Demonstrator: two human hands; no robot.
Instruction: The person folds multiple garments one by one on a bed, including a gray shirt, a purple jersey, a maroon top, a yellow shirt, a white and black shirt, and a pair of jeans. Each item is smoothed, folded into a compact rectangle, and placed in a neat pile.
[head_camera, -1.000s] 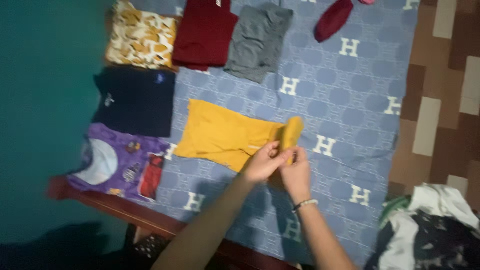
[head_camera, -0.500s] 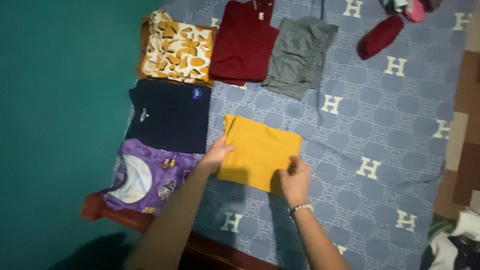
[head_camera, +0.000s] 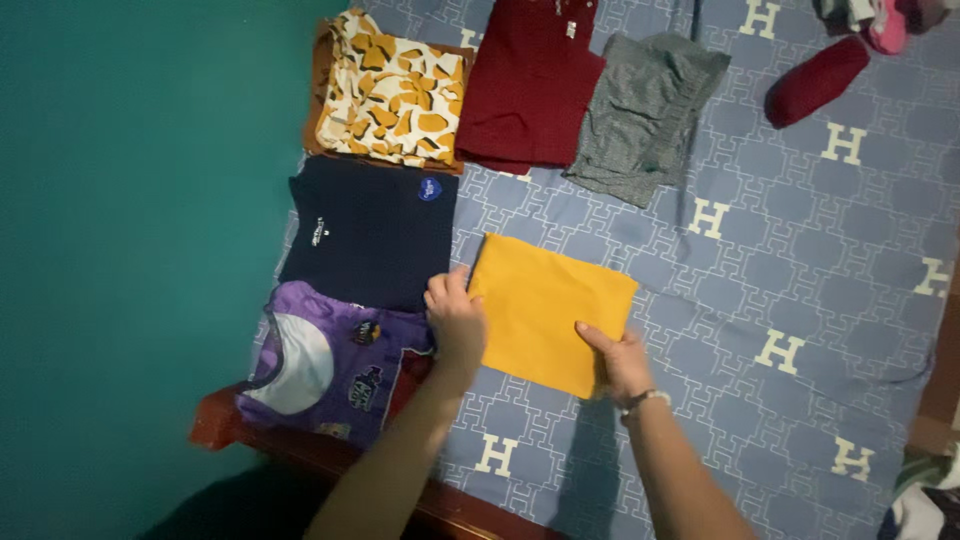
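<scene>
The bed's wooden edge ran just below the left forearm, and past it a teal floor opened well out to the left of the left hand. To the right of the right hand a wide stretch of the blue patterned bedsheet was left bare, out toward the far side of the bed. Beyond both hands, a row of folded clothes was laid: a cream and mustard patterned garment, a maroon shirt and a grey garment, with a maroon sock roll set farther right.

Both arms were stretched forward from the lower edge of the view, palms turned down. The left hand was held flat with its fingers loosely together and was pressed on the near left edge of the folded yellow garment; nothing was clasped in it. The right hand, a beaded bracelet worn at its wrist, was laid on the garment's near right corner, fingers spread and not closed around anything.

The yellow garment lay between the two hands, reaching away from them on the sheet. Just left of the left hand a folded navy shirt and a purple printed shirt were placed.
</scene>
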